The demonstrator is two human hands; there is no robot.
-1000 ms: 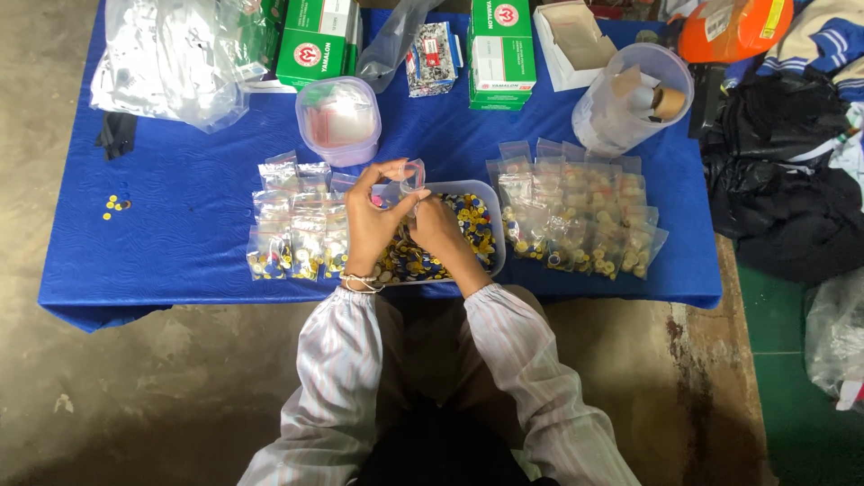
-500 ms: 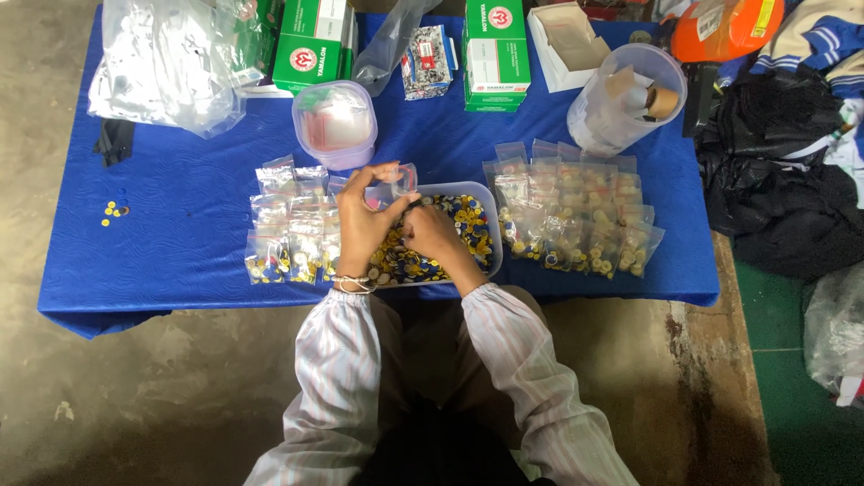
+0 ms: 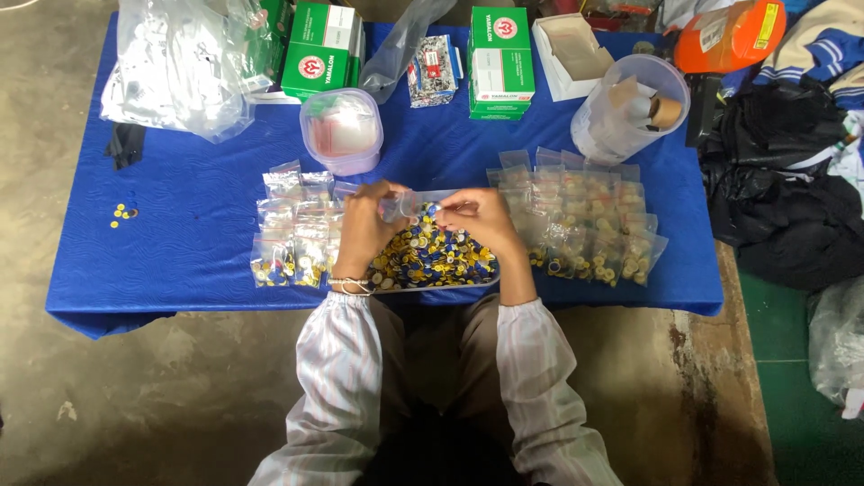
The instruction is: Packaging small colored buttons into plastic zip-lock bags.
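A clear tray (image 3: 490,281) of small yellow and blue round pieces (image 3: 432,256) sits at the near edge of the blue table (image 3: 180,243). Over it, my left hand (image 3: 364,225) and my right hand (image 3: 477,216) together hold a small clear plastic bag (image 3: 402,207) between their fingertips. A blue piece shows at the bag's right end by my right fingers. Filled small bags lie in a pile to the left (image 3: 292,229) and in a larger pile to the right (image 3: 585,220) of the tray.
Behind the tray stand a lidded plastic tub (image 3: 342,130), green and white boxes (image 3: 322,49), a large clear jar (image 3: 625,108) and a crumpled plastic sheet (image 3: 180,63). A few loose yellow pieces (image 3: 120,213) lie far left. Dark clothing (image 3: 792,180) is heaped right of the table.
Both hands stay over the tray with the small bag; my right hand has shifted slightly to the right, drawing the bag out between the hands.
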